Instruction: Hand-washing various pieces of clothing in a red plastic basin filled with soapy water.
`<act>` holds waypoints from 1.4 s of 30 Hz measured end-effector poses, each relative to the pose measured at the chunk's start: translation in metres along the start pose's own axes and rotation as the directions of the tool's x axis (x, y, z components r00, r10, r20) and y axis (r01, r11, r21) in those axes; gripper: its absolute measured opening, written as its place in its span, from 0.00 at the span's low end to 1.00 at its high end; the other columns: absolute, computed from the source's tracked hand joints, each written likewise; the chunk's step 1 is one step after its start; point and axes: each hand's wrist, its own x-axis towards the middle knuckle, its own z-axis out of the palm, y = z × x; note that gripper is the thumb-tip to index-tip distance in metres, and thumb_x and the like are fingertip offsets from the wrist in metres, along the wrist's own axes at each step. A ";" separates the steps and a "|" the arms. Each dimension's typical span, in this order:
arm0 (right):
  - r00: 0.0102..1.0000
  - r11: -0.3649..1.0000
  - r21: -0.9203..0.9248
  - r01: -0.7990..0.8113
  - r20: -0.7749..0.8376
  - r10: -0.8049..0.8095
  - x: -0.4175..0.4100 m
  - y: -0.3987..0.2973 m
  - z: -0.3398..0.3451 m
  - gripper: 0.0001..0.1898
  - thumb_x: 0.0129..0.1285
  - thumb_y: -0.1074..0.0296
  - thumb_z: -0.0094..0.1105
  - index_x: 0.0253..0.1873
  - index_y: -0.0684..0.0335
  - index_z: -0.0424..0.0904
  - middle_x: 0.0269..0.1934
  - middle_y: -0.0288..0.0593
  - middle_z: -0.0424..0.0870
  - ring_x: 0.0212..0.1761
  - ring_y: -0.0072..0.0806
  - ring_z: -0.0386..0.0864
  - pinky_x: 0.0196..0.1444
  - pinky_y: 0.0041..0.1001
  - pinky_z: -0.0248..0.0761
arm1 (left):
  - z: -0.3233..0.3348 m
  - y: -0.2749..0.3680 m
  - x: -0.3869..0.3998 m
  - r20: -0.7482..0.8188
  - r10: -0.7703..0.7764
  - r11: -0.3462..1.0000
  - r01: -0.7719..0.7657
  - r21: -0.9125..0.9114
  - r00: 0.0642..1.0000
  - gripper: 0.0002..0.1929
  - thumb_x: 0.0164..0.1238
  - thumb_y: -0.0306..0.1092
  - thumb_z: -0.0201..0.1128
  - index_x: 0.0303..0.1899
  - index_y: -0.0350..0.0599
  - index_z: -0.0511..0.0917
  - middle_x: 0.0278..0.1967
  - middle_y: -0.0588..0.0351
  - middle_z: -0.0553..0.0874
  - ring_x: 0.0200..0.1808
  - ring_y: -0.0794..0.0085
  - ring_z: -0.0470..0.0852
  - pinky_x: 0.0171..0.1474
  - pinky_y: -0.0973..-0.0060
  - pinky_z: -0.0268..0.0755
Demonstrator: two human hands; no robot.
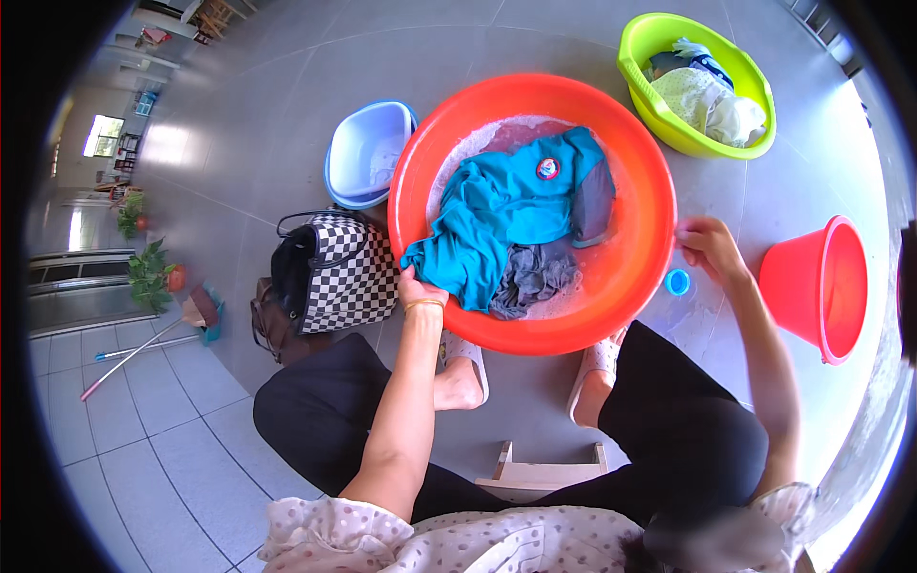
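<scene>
A large orange-red plastic basin (pixel 637 286) stands before me with sudsy water in it. A wet teal shirt (pixel 494 208) with a round badge and a dark grey section lies spread across it. My left hand (pixel 423 288) grips the shirt's edge at the basin's near-left rim. Beside the teal cloth lies a crumpled dark grey cloth (pixel 534 279), partly in the suds. My right hand (pixel 708 247), slightly blurred, is just off the basin's right rim. Its fingers are loosely bent and apart, with nothing visible in them. Below it, a small blue round cap or lid (pixel 677 282) rests on the floor.
Behind to the right is a lime-green tub (pixel 641 107) of clothes; a red bucket (pixel 795 279) stands at the right. Nested blue basins (pixel 365 150), a checkered bag (pixel 351 272) and a brown bag (pixel 269 322) flank the left. A low wooden stool (pixel 548 473) shows between my legs.
</scene>
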 end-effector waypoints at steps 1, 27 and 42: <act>0.988 0.987 -0.158 0.014 0.151 0.010 0.004 -0.024 0.015 0.06 0.60 0.72 0.58 0.33 0.69 0.78 0.23 0.38 0.76 0.19 0.20 0.72 0.21 0.21 0.64 | 0.007 -0.005 -0.005 -0.076 -0.002 0.995 0.010 0.101 0.997 0.23 0.71 0.44 0.42 0.58 0.38 0.71 0.60 0.44 0.74 0.61 0.52 0.73 0.65 0.50 0.62; 0.881 0.971 -0.025 -0.238 0.414 0.227 0.034 0.027 0.326 0.07 0.59 0.71 0.63 0.29 0.67 0.79 0.18 0.37 0.72 0.18 0.19 0.65 0.19 0.21 0.57 | 0.003 0.004 -0.090 0.210 0.387 0.833 -0.438 0.338 0.898 0.12 0.73 0.39 0.54 0.42 0.38 0.71 0.38 0.57 0.78 0.38 0.77 0.77 0.43 0.77 0.72; 0.918 0.975 0.203 -0.087 0.397 0.000 0.022 -0.012 0.268 0.07 0.58 0.72 0.58 0.27 0.63 0.74 0.17 0.32 0.66 0.15 0.18 0.61 0.18 0.22 0.54 | 0.016 0.032 -0.066 0.292 0.562 0.620 -0.629 0.470 0.773 0.08 0.71 0.33 0.55 0.41 0.36 0.74 0.34 0.57 0.78 0.37 0.76 0.75 0.46 0.78 0.69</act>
